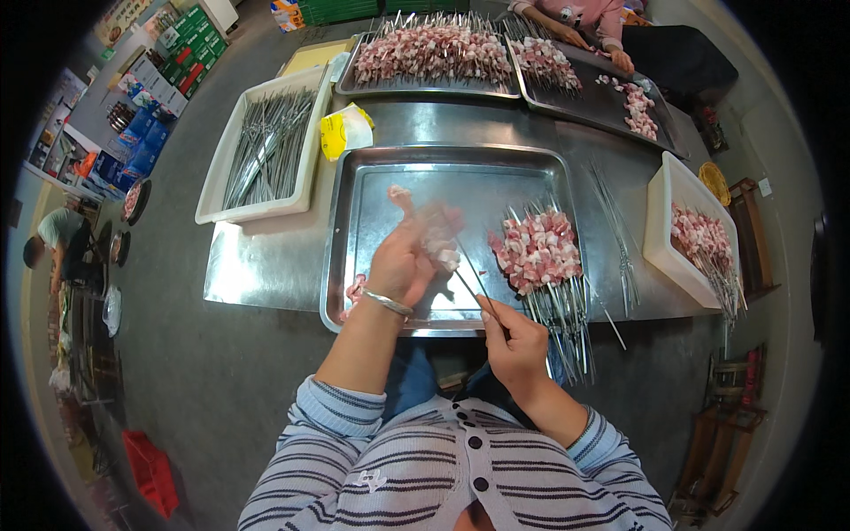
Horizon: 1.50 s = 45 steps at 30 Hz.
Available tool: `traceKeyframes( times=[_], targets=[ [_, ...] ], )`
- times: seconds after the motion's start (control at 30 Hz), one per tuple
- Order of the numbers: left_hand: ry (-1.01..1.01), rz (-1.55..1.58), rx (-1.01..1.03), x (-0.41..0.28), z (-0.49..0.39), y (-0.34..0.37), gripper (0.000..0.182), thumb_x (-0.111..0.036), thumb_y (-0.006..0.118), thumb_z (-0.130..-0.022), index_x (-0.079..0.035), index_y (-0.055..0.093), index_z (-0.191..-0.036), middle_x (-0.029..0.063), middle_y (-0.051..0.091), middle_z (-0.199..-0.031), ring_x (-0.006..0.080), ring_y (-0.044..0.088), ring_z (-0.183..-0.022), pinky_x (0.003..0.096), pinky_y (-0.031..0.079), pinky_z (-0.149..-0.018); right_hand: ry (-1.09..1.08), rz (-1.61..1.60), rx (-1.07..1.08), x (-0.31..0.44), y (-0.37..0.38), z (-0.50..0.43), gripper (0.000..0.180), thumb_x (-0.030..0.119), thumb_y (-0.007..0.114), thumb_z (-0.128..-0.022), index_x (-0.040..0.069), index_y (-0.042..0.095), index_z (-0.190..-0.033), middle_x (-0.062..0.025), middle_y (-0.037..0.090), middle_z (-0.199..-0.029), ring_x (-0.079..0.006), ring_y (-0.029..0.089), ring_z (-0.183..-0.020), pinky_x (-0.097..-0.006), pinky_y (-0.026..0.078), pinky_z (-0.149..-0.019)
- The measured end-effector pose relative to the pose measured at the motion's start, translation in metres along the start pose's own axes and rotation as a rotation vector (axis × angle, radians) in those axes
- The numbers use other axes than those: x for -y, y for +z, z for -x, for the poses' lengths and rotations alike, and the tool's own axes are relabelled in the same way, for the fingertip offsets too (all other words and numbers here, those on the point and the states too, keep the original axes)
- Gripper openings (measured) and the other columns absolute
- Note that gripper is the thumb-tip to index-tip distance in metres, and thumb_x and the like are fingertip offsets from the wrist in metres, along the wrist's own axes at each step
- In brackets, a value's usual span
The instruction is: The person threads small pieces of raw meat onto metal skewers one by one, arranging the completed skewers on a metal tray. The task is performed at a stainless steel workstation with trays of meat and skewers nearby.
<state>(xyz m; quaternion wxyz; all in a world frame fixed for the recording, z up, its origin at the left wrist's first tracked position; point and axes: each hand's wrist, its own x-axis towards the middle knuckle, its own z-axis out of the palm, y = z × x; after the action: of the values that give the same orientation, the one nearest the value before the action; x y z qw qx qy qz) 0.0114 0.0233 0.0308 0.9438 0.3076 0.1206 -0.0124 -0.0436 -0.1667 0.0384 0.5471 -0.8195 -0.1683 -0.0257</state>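
Observation:
My right hand [518, 342] grips the lower ends of what look like two thin metal skewers [473, 273]. Raw meat pieces [443, 245], pale and pink, are threaded on the upper part, blurred by motion. Around that meat curls my left hand [402, 259], a silvery bangle [385, 302] at its wrist; its fingertips are partly hidden. Both hands work over the near part of a shallow metal tray [398, 159]. Just beyond the left fingers lies a loose meat strip [400, 197]; more meat [356, 289] shows beside the left wrist. Loaded skewers [539, 255] are piled at the tray's right.
Bare skewers fill a white bin [216, 192] at left, near a yellow packet [346, 133]. More bare skewers [614, 232] lie right of the tray. Another white bin [664, 259] holds loaded skewers. Behind stand two trays [431, 88] [597, 116]; a co-worker's hands [621, 61] reach over one.

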Motion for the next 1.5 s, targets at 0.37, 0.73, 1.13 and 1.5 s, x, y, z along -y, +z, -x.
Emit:
traceKeyframes(
  times=[0.37, 0.73, 1.13, 1.5],
  targets=[
    [0.083, 0.074, -0.046, -0.026, -0.014, -0.012, 0.020, -0.016, 0.036, -0.096, -0.006, 0.053, -0.093, 0.0136, 0.064, -0.094, 0.0343, 0.060, -0.099, 0.0474, 0.045, -0.095, 0.148, -0.042, 0.075, 0.005, -0.002, 0.010, 0.023, 0.005, 0.059, -0.086, 0.003, 0.066, -0.108, -0.0156, 0.067, -0.079, -0.0173, 0.061, -0.060, -0.0268, 0.047, -0.056],
    [-0.062, 0.076, -0.078, 0.000, -0.006, -0.005, 0.026, -0.022, 0.035, -0.097, -0.004, 0.053, -0.097, 0.0160, 0.063, -0.094, 0.0324, 0.062, -0.092, 0.0456, 0.047, -0.093, 0.153, -0.100, 0.070, 0.007, 0.005, 0.005, 0.022, 0.005, 0.058, -0.088, 0.000, 0.065, -0.109, -0.0064, 0.059, -0.064, -0.0067, 0.051, -0.054, -0.0226, 0.041, -0.051],
    [0.043, 0.210, 0.088, 0.024, 0.009, 0.023, 0.034, -0.042, 0.034, -0.100, -0.013, 0.048, -0.091, -0.0047, 0.032, -0.062, 0.0086, 0.032, -0.054, 0.0260, 0.034, -0.057, 0.400, -0.428, 0.063, 0.000, 0.019, 0.006, 0.021, 0.010, 0.057, -0.091, -0.002, 0.063, -0.107, 0.0014, 0.053, -0.060, -0.0034, 0.046, -0.054, -0.0202, 0.038, -0.050],
    [0.008, 0.057, 0.013, 0.043, 0.018, 0.039, 0.040, -0.047, 0.034, -0.099, -0.009, 0.047, -0.095, -0.0030, 0.032, -0.063, 0.0106, 0.032, -0.056, 0.0278, 0.035, -0.059, 0.430, -0.460, 0.045, -0.003, 0.014, 0.008, 0.021, 0.007, 0.054, -0.093, -0.004, 0.061, -0.110, 0.0020, 0.053, -0.065, -0.0037, 0.047, -0.055, -0.0181, 0.038, -0.051]
  ],
)
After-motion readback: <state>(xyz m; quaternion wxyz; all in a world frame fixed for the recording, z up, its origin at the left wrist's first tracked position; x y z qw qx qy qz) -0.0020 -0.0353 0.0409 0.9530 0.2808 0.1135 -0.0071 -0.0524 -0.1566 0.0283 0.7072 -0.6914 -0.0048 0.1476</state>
